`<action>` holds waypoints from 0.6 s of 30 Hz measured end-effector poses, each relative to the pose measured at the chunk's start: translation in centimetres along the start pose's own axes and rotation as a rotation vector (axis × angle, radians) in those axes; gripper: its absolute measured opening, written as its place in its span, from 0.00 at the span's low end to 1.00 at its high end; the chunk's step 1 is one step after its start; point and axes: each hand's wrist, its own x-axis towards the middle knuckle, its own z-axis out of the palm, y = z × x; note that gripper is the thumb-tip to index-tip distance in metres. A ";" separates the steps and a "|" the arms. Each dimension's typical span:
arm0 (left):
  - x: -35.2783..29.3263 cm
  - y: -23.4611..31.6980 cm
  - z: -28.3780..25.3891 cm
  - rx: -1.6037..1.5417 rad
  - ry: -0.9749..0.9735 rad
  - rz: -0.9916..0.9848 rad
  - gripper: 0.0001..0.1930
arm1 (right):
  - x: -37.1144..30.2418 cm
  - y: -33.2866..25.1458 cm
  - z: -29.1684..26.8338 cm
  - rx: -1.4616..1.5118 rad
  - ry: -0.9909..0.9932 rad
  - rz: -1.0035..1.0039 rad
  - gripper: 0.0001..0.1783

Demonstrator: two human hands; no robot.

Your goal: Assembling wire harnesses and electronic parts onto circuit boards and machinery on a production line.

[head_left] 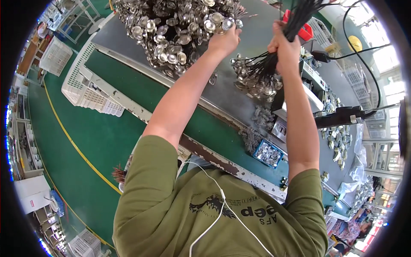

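R hand [286,51] clenched round black wire bundle [298,19]; prob. limp, w/ metal-cup end [257,83] heavy, so hold mid-bundle. L hand [223,44] at far-left metal-cup pile [161,51]; can't tell grip.

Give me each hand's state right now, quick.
Left hand: at the pile of silver metal discs; whether it grips any cannot be told.
Right hand: closed around a bundle of black wires.
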 end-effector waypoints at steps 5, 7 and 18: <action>-1.8 1.3 -0.5 0.094 0.075 0.059 0.33 | -1.2 -4.8 -1.2 0.137 -0.062 0.053 0.16; -3.2 0.8 -0.7 -0.181 -0.004 0.143 0.40 | -2.1 -6.9 -1.2 0.226 -0.204 -0.003 0.18; -15.5 2.9 -2.3 -0.734 0.127 0.227 0.34 | -6.2 -10.4 1.7 0.195 -0.093 -0.092 0.17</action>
